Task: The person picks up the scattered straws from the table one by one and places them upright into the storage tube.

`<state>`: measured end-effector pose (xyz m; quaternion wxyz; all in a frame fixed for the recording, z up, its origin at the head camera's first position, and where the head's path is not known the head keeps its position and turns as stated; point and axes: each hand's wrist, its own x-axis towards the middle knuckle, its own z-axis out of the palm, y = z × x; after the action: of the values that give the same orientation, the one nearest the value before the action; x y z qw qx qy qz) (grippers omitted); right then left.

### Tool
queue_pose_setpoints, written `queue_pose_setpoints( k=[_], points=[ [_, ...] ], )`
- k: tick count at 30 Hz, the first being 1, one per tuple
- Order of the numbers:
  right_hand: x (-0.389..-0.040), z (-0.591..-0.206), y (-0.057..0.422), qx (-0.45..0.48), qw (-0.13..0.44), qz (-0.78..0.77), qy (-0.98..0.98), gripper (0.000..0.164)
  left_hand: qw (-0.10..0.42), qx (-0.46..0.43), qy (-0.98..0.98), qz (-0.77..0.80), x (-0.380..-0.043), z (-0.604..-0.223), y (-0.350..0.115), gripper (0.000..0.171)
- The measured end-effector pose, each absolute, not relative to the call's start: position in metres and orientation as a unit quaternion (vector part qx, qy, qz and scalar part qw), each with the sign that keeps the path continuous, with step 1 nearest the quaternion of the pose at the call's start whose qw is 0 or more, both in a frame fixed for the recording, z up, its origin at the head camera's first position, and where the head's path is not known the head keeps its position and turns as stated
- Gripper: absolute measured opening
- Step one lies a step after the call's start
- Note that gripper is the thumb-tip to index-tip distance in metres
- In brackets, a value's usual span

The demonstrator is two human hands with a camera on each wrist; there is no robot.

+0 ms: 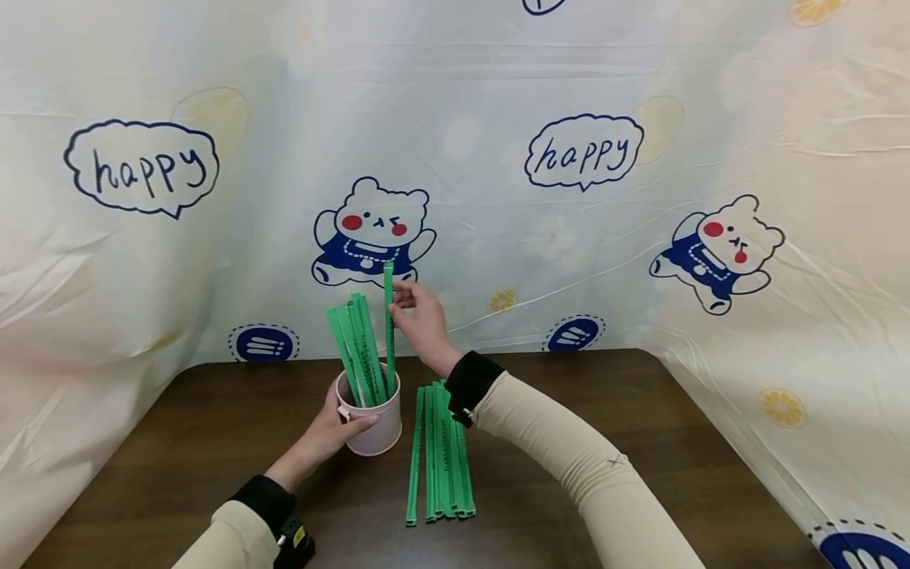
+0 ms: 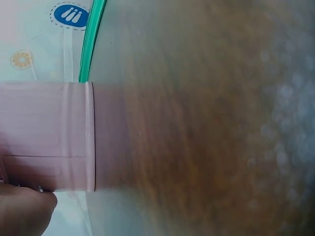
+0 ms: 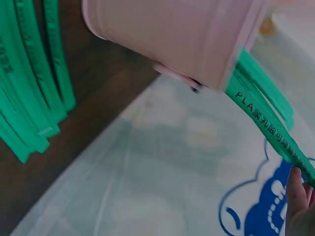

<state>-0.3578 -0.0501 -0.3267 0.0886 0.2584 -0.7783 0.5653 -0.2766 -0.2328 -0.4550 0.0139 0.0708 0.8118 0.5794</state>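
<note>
A small pink bucket stands on the table, holding a bunch of green paper-wrapped straws that lean to the left. My left hand grips the bucket's side, thumb along its front; the left wrist view shows the pink wall with a digit against it. Above the bucket, my right hand pinches one wrapped straw near its upper part. This straw is nearly upright, its lower end inside the rim. Printed letters show on a wrapper in the right wrist view.
Several more green wrapped straws lie side by side on the dark brown table, right of the bucket and partly under my right wrist. One straw lies slightly apart. A printed cloth hangs behind the table.
</note>
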Motion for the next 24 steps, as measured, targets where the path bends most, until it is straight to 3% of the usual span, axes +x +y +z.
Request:
queue_pose_setpoints(
  k=[24],
  points=[
    [-0.355, -0.377, -0.061, 0.278, 0.087, 0.510, -0.809, 0.035, 0.012, 0.059, 0.810, 0.583, -0.275, -0.456, -0.232, 0.100]
  ],
)
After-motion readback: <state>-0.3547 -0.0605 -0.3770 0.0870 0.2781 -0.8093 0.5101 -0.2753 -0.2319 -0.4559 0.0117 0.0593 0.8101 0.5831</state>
